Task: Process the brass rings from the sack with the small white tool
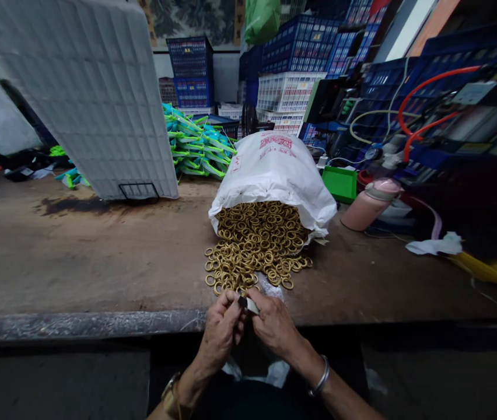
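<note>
Both of my hands meet at the table's front edge, just below the spilled rings. The fingers of my left hand (222, 324) are pinched on a small dark piece (242, 302). Closed fingers of my right hand (277, 324) grip a small white strip (252, 306), right beside the dark piece. What the two pieces are, and whether they are joined, I cannot make out. A heap of brass-coloured rings (259, 245) spills toward my hands from the mouth of a white woven sack (275, 169) lying on its side.
On the wooden table (100, 256), a ribbed pale panel (112, 105) stands at left. Bright green and blue pieces (200, 149) pile behind it. Right of the sack are a green tray (339, 184), a pink bottle (368, 204) and red hoses (406, 116). Stacked crates (296, 49) fill the back.
</note>
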The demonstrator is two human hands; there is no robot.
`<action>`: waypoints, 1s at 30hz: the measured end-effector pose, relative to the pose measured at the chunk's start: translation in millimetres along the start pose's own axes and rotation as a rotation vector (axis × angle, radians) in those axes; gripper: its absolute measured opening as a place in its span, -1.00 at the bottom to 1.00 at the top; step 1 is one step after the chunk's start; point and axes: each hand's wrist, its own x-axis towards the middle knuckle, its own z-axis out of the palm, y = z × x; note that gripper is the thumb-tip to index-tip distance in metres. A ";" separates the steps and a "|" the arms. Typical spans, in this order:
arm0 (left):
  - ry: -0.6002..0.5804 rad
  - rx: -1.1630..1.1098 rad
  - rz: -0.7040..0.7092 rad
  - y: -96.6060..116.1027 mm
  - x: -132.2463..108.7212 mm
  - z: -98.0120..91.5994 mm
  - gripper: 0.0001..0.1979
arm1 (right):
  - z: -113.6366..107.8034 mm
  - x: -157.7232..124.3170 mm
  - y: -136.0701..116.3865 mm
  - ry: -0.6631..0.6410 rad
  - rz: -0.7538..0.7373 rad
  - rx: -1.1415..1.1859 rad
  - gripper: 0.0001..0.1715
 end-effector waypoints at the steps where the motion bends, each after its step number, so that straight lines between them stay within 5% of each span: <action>1: 0.001 0.010 0.012 -0.5 0.2 0.0 -0.71 | -0.8 0.3 -0.8 -0.004 0.003 -0.014 -0.68; 19: -0.065 0.219 0.291 -1.3 -0.3 -7.5 -0.73 | -8.9 5.1 0.7 -0.182 -0.067 0.097 -0.75; 24: -0.085 0.196 0.200 3.0 -14.0 -4.0 -0.73 | -10.9 6.7 11.8 -0.168 0.046 -0.106 -0.69; 30: -0.109 -0.123 0.017 21.5 -20.1 -0.7 -0.75 | -15.6 10.6 31.8 0.045 0.219 -0.147 -0.80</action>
